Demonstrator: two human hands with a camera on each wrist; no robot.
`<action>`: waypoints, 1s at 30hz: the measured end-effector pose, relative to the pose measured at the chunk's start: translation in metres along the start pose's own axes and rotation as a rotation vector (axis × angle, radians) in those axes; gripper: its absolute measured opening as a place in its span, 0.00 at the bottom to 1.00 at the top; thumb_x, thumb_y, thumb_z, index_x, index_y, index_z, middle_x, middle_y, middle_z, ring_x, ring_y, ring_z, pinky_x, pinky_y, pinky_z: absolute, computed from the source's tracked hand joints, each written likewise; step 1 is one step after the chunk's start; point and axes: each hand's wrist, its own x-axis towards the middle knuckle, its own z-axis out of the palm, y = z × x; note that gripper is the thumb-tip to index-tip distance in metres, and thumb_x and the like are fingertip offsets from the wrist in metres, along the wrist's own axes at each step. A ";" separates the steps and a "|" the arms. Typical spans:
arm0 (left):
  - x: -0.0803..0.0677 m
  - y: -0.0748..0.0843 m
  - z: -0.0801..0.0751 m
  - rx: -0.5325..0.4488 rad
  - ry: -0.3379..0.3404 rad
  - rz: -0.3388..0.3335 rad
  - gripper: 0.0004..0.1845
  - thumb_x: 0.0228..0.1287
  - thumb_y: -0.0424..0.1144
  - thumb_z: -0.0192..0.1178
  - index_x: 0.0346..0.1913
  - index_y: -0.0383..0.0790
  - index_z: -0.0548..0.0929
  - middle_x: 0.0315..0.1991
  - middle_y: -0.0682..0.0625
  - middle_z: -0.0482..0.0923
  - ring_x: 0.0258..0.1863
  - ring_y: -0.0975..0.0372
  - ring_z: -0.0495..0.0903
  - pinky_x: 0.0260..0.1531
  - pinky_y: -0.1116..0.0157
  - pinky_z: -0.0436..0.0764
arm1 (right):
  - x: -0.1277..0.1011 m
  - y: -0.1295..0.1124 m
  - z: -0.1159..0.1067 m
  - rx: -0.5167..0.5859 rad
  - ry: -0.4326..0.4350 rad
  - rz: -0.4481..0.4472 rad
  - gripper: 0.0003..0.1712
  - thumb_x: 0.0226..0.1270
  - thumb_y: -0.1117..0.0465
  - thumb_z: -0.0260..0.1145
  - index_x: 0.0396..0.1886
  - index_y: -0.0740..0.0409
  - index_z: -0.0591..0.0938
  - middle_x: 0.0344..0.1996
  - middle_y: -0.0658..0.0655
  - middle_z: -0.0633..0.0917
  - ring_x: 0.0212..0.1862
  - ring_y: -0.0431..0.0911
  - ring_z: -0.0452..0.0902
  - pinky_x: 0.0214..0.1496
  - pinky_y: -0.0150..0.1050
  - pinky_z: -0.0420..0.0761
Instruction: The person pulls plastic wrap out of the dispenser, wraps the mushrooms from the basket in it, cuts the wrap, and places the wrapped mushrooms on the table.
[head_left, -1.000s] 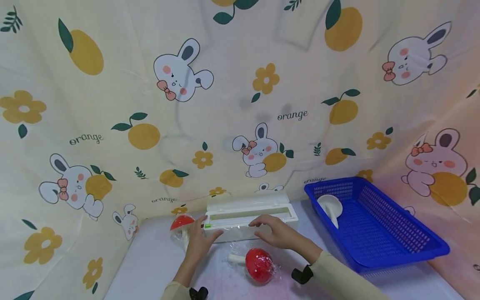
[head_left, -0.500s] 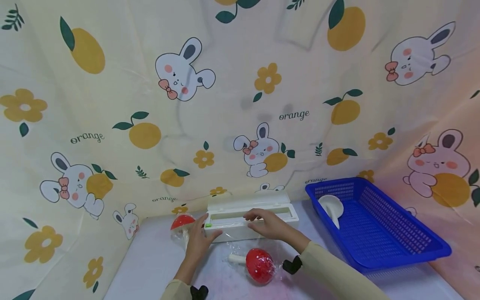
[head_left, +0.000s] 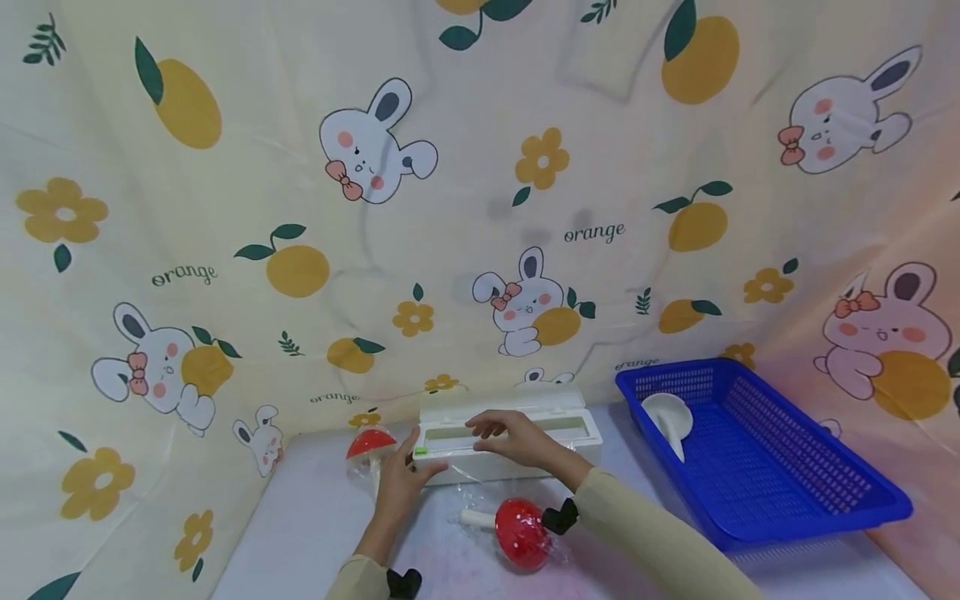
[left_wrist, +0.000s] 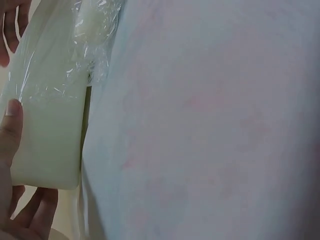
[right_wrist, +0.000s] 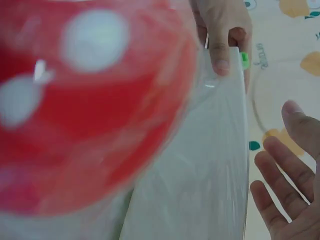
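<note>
A white cling film dispenser [head_left: 495, 472] stands with its lid raised at the back of the table. My left hand [head_left: 399, 487] grips its left end, thumb on the front wall and fingers around the end, as the left wrist view shows on the dispenser [left_wrist: 47, 145]. Over the dispenser's open top hovers my right hand [head_left: 513, 438], fingers loosely bent and holding nothing. Clear film hangs down the front towards a red toy mushroom [head_left: 522, 535] with white spots, lying on its side in film. Its cap [right_wrist: 110, 115] fills much of the right wrist view.
Behind my left hand, another red-capped mushroom [head_left: 371, 443] in clear film stands at the left end of the dispenser. A blue plastic basket [head_left: 817, 529] sits at the right, with a white spoon-like scoop [head_left: 670, 417] inside. A printed curtain [head_left: 450, 208] hangs behind the table.
My right hand has moved left along the dispenser's top, its sleeve coming closer to the wrapped mushroom. The left hand keeps its grip on the dispenser's end.
</note>
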 end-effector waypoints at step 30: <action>0.002 0.002 -0.002 -0.016 0.012 -0.035 0.50 0.54 0.49 0.83 0.80 0.43 0.72 0.76 0.39 0.74 0.69 0.40 0.79 0.61 0.49 0.83 | 0.044 -0.017 0.013 0.072 -0.049 -0.074 0.14 0.73 0.62 0.74 0.55 0.61 0.91 0.47 0.52 0.92 0.44 0.40 0.86 0.51 0.33 0.86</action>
